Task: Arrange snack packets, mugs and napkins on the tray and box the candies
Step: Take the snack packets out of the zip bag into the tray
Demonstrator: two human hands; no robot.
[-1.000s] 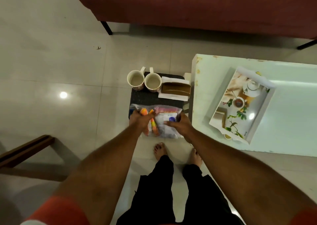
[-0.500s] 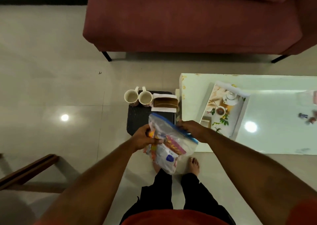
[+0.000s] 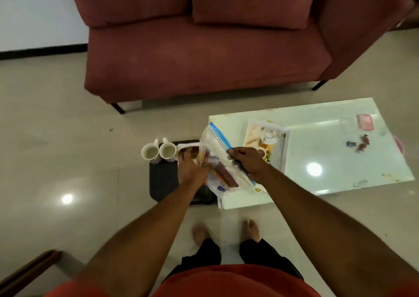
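Observation:
A clear zip bag (image 3: 216, 148) with a blue seal, holding several snack packets, hangs above the small black stool (image 3: 162, 180). My right hand (image 3: 248, 161) grips the bag's right edge near the seal. My left hand (image 3: 192, 168) is at the bag's mouth, fingers on the packets inside. Two cream mugs (image 3: 158, 152) stand side by side on the stool's far left. White napkins (image 3: 184, 147) with a brown strip on top lie beside them, mostly hidden by my left hand. The printed white tray (image 3: 284, 148) sits on the glass table. Three wrapped candies (image 3: 359, 143) lie further right.
The white glass table (image 3: 340, 160) stands right of the stool, with a pink lid (image 3: 365, 122) and a clear box (image 3: 345, 123) at its far right. A maroon sofa (image 3: 204, 54) fills the back. A wooden chair edge (image 3: 27, 271) shows at lower left. My bare feet (image 3: 226, 231) are on the tiled floor.
Both hands lifted the snack bag off the stool and raised it toward the table. My left hand has gone to the bag's mouth. The camera tilted up, showing more sofa.

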